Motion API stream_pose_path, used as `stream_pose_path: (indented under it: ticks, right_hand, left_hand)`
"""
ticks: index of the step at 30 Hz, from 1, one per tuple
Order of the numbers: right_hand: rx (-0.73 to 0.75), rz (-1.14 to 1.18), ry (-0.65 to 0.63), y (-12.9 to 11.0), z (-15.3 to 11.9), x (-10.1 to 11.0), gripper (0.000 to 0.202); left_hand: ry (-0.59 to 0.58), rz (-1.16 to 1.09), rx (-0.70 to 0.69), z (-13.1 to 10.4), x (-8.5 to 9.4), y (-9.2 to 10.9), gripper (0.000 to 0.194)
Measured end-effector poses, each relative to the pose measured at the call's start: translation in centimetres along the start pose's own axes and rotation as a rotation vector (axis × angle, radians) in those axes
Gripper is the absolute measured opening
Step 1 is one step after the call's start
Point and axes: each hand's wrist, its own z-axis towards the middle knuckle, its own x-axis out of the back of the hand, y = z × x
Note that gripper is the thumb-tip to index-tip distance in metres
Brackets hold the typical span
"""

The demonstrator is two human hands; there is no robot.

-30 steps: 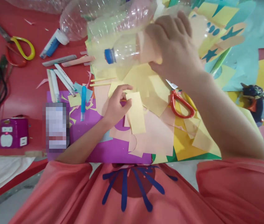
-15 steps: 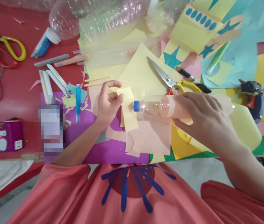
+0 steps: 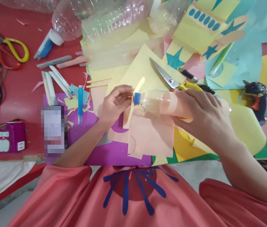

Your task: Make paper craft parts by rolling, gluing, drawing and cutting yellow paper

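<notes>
My right hand (image 3: 201, 113) is wrapped round a clear plastic bottle (image 3: 155, 101) with a pale pink paper band round its middle. The bottle lies sideways, its blue cap (image 3: 137, 98) pointing left. A narrow yellow paper strip (image 3: 138, 85) stands on edge against the cap. My left hand (image 3: 118, 104) holds the strip from its left side, fingers bent together behind it. Under the bottle neck lies a pale pink sheet (image 3: 152, 135). Scissors with yellow handles (image 3: 165, 77) lie open just above the bottle, their handles partly behind my right hand.
Clear plastic bottles (image 3: 114, 22) lie along the back. Markers (image 3: 60, 80), a phone (image 3: 54, 130), a purple box (image 3: 10, 137) and other scissors (image 3: 17, 50) are at the left. Yellow paper with blue stars (image 3: 190, 34) and a dark decorated object (image 3: 257, 101) are at the right.
The yellow strip has gone from facing up to edge-on against the cap, now held by my left hand. The bottle's cap end has risen slightly in view.
</notes>
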Motion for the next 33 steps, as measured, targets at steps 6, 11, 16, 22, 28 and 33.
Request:
stream_pose_path:
  ticks: [6, 11, 16, 22, 28, 33]
  right_hand:
    - [0.059, -0.079, 0.079, 0.1, 0.9, 0.2, 0.042]
    - [0.118, -0.09, 0.136, 0.3, 1.1, 0.2, 0.041]
    - [0.164, -0.049, 0.126, 0.5, 1.1, 0.4, 0.043]
    - [0.17, -0.036, 0.078, 0.9, 1.0, 0.8, 0.043]
    - [0.163, -0.019, 0.046, 1.2, 0.7, 0.8, 0.044]
    - [0.16, -0.009, 0.07, 1.2, 0.6, 0.5, 0.046]
  left_hand:
    - [-0.076, 0.021, -0.034, 0.0, -0.1, -0.3, 0.035]
    - [-0.102, 0.204, -0.129, 0.1, 0.4, -0.5, 0.046]
    - [-0.126, 0.41, -0.328, 0.2, 0.7, 0.0, 0.041]
    - [-0.183, 0.51, -0.352, 0.1, 1.1, 0.3, 0.041]
    - [-0.252, 0.533, -0.384, 0.1, 1.2, 0.6, 0.041]
    - [-0.289, 0.549, -0.335, -0.1, 1.1, 0.7, 0.047]
